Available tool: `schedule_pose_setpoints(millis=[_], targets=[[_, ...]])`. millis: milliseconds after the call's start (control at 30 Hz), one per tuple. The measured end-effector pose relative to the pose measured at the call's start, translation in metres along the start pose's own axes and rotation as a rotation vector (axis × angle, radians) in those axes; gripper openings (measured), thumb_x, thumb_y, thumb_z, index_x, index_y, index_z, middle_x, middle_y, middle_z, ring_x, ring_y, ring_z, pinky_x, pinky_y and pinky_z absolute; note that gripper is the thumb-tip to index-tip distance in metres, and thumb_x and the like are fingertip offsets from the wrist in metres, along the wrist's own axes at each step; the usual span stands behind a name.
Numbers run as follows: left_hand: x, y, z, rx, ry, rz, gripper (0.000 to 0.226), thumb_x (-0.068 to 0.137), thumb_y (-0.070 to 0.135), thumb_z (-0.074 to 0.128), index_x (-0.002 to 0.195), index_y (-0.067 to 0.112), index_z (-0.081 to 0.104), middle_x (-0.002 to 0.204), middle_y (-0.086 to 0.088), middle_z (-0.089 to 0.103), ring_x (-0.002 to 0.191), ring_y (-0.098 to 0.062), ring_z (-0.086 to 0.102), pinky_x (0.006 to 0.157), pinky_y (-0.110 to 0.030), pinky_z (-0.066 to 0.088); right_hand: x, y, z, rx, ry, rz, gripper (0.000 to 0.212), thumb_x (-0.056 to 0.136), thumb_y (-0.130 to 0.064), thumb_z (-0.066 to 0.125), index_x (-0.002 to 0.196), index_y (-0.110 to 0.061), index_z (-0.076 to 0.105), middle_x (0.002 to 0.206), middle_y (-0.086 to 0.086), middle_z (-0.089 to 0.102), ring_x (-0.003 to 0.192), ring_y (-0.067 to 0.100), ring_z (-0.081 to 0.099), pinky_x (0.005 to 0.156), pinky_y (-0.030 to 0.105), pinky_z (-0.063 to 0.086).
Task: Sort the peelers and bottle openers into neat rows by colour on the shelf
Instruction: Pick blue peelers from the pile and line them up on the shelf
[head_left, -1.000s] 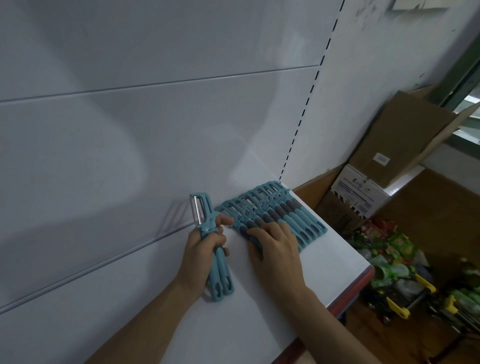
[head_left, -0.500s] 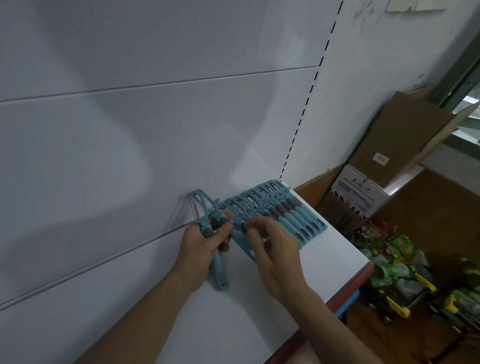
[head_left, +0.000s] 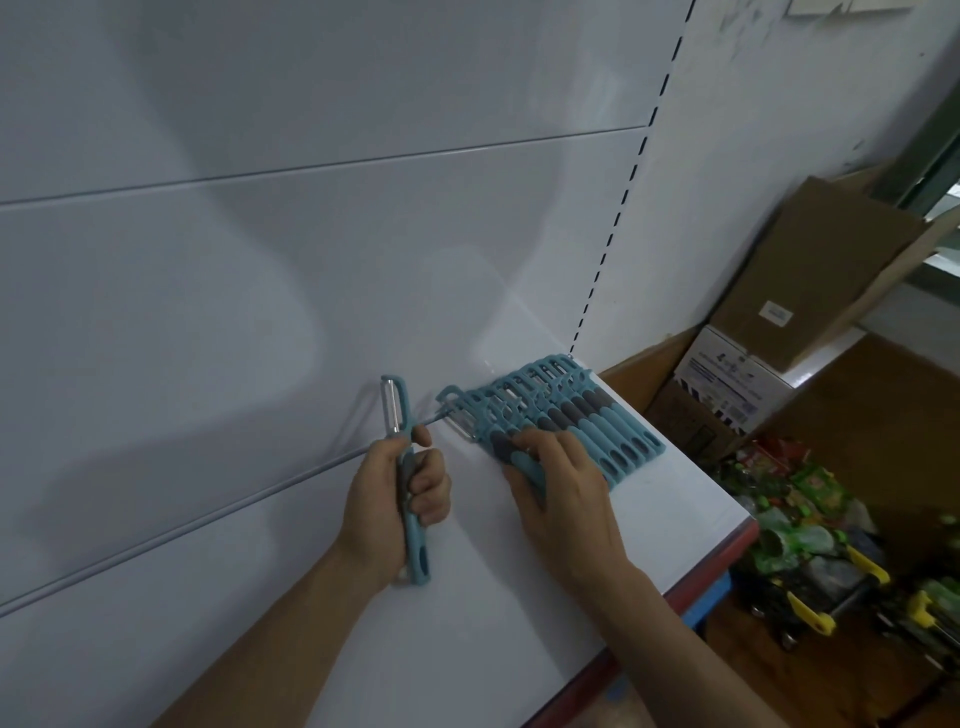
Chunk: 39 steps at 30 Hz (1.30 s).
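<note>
A row of several teal peelers (head_left: 582, 415) with grey grips lies side by side at the back right of the white shelf (head_left: 467, 623). My left hand (head_left: 395, 499) grips one teal peeler (head_left: 400, 415) by its handle, blade pointing up toward the back panel, left of the row. My right hand (head_left: 561, 483) lies flat with fingers spread on the handles at the row's left end, pressing the leftmost peeler (head_left: 462, 415) against the others.
The shelf's right edge has a red-and-blue strip (head_left: 696, 587). Beyond it stand cardboard boxes (head_left: 810, 291) and, on the floor, a pile of green packets and yellow-handled tools (head_left: 810, 540). A white back panel (head_left: 260, 260) rises behind the shelf.
The right hand took one peeler from the left hand's pair and laid it at the row's left end. The left hand now holds a single peeler, upright again.
</note>
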<state>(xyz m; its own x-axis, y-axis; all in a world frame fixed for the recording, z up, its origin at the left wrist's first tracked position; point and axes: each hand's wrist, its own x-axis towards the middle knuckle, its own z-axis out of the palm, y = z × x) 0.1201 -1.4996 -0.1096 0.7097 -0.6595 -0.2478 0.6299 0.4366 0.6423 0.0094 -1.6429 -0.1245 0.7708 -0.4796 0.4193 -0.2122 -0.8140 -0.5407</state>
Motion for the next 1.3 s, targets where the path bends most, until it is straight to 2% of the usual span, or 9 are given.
schedule_pose_setpoints(millis=[200,367,600,733,867,1000,1133,1233,1300], targets=[[0.006,-0.004,0.000,0.024,-0.037,-0.019,0.011,0.087,0.025,0.044,0.090,0.016,0.051,0.068,-0.002,0.038,0.055,-0.014,0.037,0.053,-0.027,0.031,0.000,0.006,0.011,-0.117,0.021,-0.101,0.021,0.094,-0.022,0.070,0.114,-0.019,0.067,0.113,-0.002,0.064,0.099,0.013,0.054,0.084,0.027,0.049],[0.011,0.001,-0.008,0.123,-0.059,0.010,0.023,0.091,0.021,0.055,0.107,0.011,0.070,0.085,-0.003,0.063,0.079,-0.016,0.061,0.064,-0.033,0.051,0.001,0.009,0.019,-0.219,-0.021,-0.069,0.017,0.097,-0.030,0.066,0.114,-0.025,0.068,0.111,-0.005,0.064,0.099,0.014,0.053,0.085,0.032,0.050],[0.010,0.002,-0.005,0.229,-0.053,0.054,0.024,0.089,0.020,0.062,0.105,0.020,0.080,0.086,-0.006,0.061,0.080,-0.014,0.059,0.071,-0.034,0.050,0.000,0.008,0.018,-0.255,-0.029,-0.063,0.018,0.092,-0.034,0.071,0.110,-0.028,0.070,0.106,-0.007,0.062,0.095,0.013,0.052,0.082,0.030,0.049],[0.010,0.001,-0.002,0.210,-0.047,0.081,0.025,0.086,0.016,0.064,0.107,0.013,0.077,0.085,-0.002,0.065,0.075,-0.014,0.058,0.066,-0.028,0.051,-0.001,0.005,0.016,-0.253,-0.050,-0.040,0.022,0.092,-0.036,0.069,0.112,-0.028,0.068,0.110,-0.007,0.061,0.099,0.013,0.051,0.085,0.032,0.050],[0.010,0.000,-0.003,0.187,-0.013,0.101,0.023,0.083,0.015,0.068,0.103,0.010,0.076,0.077,-0.004,0.063,0.072,-0.015,0.059,0.066,-0.028,0.055,-0.002,-0.013,0.002,0.034,0.015,-0.022,0.018,0.093,-0.038,0.063,0.107,-0.027,0.062,0.108,-0.012,0.060,0.099,0.005,0.051,0.085,0.024,0.048],[0.007,0.000,0.003,0.180,-0.041,0.127,0.019,0.067,0.023,0.078,0.085,0.018,0.081,0.075,-0.002,0.068,0.069,-0.012,0.064,0.061,-0.024,0.055,-0.003,-0.034,-0.001,0.310,-0.157,-0.023,0.033,0.086,-0.041,0.079,0.104,-0.028,0.055,0.100,-0.018,0.059,0.090,0.005,0.060,0.072,0.020,0.053],[0.006,-0.002,0.001,0.258,-0.017,0.190,0.025,0.074,0.013,0.075,0.098,0.007,0.072,0.096,-0.012,0.076,0.085,-0.023,0.074,0.071,-0.032,0.060,-0.005,-0.035,0.014,0.334,-0.048,-0.009,0.031,0.083,-0.026,0.084,0.102,-0.024,0.059,0.095,-0.014,0.061,0.082,0.007,0.062,0.067,0.017,0.054],[0.008,0.002,-0.004,0.364,0.048,0.203,0.032,0.071,0.018,0.082,0.101,0.014,0.071,0.095,-0.006,0.077,0.082,-0.019,0.073,0.071,-0.033,0.054,-0.007,-0.031,0.011,0.348,-0.009,0.015,0.029,0.085,-0.020,0.080,0.105,-0.025,0.059,0.097,-0.014,0.063,0.086,0.006,0.063,0.071,0.018,0.055],[0.009,0.005,-0.008,0.400,0.034,0.213,0.048,0.069,0.014,0.090,0.110,0.014,0.065,0.096,-0.008,0.077,0.082,-0.021,0.073,0.068,-0.031,0.056,-0.004,-0.033,0.004,0.398,-0.047,0.031,0.024,0.089,-0.022,0.076,0.106,-0.026,0.060,0.098,-0.013,0.064,0.082,0.009,0.064,0.068,0.022,0.055]])
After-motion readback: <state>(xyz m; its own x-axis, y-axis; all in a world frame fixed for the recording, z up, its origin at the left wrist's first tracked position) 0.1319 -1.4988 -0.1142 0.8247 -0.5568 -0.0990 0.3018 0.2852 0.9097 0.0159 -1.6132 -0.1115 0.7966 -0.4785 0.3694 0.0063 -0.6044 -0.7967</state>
